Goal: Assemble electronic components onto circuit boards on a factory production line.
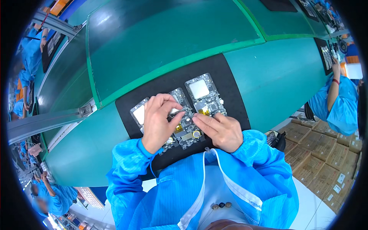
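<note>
Three grey circuit boards with silvery square plates lie side by side on a black mat [234,86]: a left board [138,114], a middle board [186,140] and a right board [207,92]. My left hand [158,120] is over the left and middle boards, covering parts of both. Its thumb and forefinger curve toward each other above the middle board, with a gap between the tips. From the right, my right hand [222,132] reaches the middle board's edge beside the right board. Its fingertips are pinched together there; anything between them is too small to make out.
A green-edged raised panel [172,34] runs behind the mat on the green bench [268,80]. A metal frame bar [50,124] crosses at left. Co-workers in blue sit at both sides, one at right [337,99]. Cardboard boxes [318,153] cover the floor at right.
</note>
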`<state>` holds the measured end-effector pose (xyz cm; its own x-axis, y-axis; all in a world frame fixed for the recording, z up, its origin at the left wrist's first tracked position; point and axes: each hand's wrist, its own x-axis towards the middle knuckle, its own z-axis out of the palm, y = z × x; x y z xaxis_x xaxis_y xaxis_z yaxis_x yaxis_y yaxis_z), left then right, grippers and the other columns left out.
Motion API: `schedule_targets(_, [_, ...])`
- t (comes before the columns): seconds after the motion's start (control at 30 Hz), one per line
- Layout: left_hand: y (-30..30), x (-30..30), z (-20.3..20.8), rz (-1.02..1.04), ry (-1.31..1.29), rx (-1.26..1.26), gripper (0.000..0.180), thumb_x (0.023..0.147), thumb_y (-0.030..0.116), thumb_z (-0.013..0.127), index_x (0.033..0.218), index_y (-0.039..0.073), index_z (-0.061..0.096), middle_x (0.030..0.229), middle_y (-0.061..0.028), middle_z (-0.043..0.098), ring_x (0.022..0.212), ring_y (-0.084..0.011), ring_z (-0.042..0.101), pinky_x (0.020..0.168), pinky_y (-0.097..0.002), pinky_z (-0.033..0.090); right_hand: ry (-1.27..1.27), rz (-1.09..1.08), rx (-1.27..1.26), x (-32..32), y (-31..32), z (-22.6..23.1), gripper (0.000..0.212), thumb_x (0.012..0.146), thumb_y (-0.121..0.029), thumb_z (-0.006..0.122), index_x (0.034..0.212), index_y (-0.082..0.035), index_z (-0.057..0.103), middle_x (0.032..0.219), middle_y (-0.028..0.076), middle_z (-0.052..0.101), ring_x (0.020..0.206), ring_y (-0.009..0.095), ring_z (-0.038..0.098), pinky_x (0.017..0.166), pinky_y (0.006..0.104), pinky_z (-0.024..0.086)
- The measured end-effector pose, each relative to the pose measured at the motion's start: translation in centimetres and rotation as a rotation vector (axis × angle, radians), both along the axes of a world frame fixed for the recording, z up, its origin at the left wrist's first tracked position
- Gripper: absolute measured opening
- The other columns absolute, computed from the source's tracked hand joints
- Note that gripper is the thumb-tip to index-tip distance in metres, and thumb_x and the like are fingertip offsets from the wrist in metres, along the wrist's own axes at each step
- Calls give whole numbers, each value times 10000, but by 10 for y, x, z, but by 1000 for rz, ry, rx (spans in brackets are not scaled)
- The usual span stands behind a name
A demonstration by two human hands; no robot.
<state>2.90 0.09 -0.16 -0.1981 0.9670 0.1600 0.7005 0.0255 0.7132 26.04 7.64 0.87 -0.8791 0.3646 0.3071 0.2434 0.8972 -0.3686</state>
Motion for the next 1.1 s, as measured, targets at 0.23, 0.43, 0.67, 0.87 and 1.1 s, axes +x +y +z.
schedule_targets(0.23, [3, 7, -3, -3, 108, 59, 184, 744, 78, 871, 896, 90, 768, 1046, -26, 634, 955, -238, 579, 848, -384, 420, -71, -217, 61, -4, -4, -3, 536, 730, -24, 664, 1260, -67, 730, 1220, 32, 689, 756, 198, 600, 586, 324, 542])
schedule_targets(0.43, [1, 8, -10, 18, 34, 80, 153, 758, 115, 851, 874, 126, 752, 1050, -17, 625, 1000, -255, 580, 893, -423, 393, -17, -278, 84, -19, -11, -7, 506, 728, -27, 680, 1226, -78, 748, 1154, 19, 673, 767, 191, 601, 566, 322, 534])
schedule_targets(0.67, [1, 7, -11, 6, 30, 89, 123, 766, 115, 844, 844, 122, 749, 1047, -12, 626, 989, -252, 580, 879, -418, 392, 19, -339, 26, -21, -15, -7, 517, 716, 3, 697, 1225, -75, 752, 1120, 31, 672, 797, 211, 639, 598, 349, 550])
schedule_targets(0.87, [0, 8, -13, 14, 17, 87, 116, 763, 115, 841, 829, 122, 746, 1038, -13, 632, 990, -252, 582, 884, -420, 394, -6, -376, 4, -27, -23, -7, 483, 761, -11, 694, 1235, -83, 751, 1109, 43, 668, 816, 214, 654, 642, 359, 565])
schedule_targets(1.1, [3, 9, -13, 24, 19, 87, 109, 759, 110, 827, 823, 123, 740, 1035, -13, 631, 981, -254, 582, 881, -419, 394, -6, -408, -32, -28, -23, -6, 491, 764, 7, 681, 1243, -80, 747, 1096, 59, 665, 852, 234, 675, 676, 372, 581])
